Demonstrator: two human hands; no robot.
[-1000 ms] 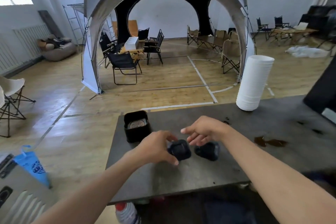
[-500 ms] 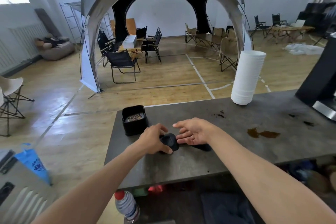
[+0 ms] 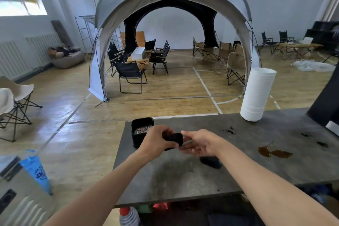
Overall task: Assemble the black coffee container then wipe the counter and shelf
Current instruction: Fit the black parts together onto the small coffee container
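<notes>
Above counter [image 3: 183, 180] | left hand [image 3: 156, 140] grips black lid [image 3: 174, 138] | right hand [image 3: 200, 142] fingers loose, touching it

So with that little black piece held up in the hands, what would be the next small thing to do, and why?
Probably carry the black piece left and set it down into the open black container. The left hand grips it above the counter, the right hand steadies it with loose fingers, and the container stands open just beside them. Another black part waits on the counter.
</notes>
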